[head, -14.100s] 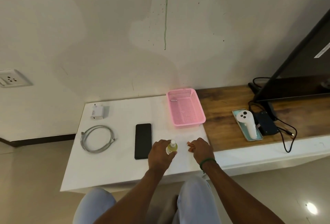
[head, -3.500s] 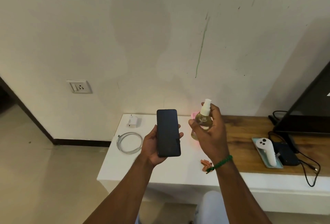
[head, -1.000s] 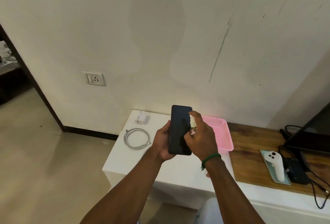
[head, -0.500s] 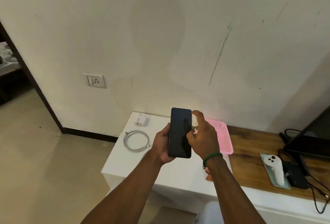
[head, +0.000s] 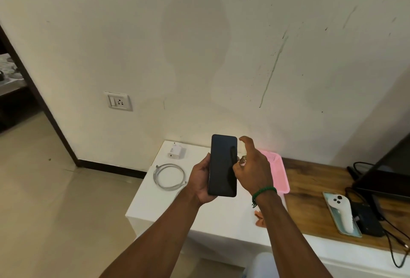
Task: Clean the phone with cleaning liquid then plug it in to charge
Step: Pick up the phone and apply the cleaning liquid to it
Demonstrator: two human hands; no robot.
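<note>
Against a stained cream wall (head: 310, 60), above a white table (head: 168, 206), the left hand (head: 199, 180) grips a dark-screened phone (head: 223, 166) upright; the right hand (head: 253, 171), just beside it, curls round a small, mostly hidden object (head: 242, 161), forefinger raised.

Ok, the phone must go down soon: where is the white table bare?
Bare: the near strip of the table between the coiled cable and the small orange item. Crowded: charger and cable on the far left, pink basket on the right.

Off-white stained wall (head: 199, 33), green streak (head: 269, 78); beige floor (head: 55, 211); dark skirting (head: 111, 168); white table (head: 150, 202) adjoining brown wooden top (head: 310, 189); dark doorway (head: 13, 100) far left
</note>
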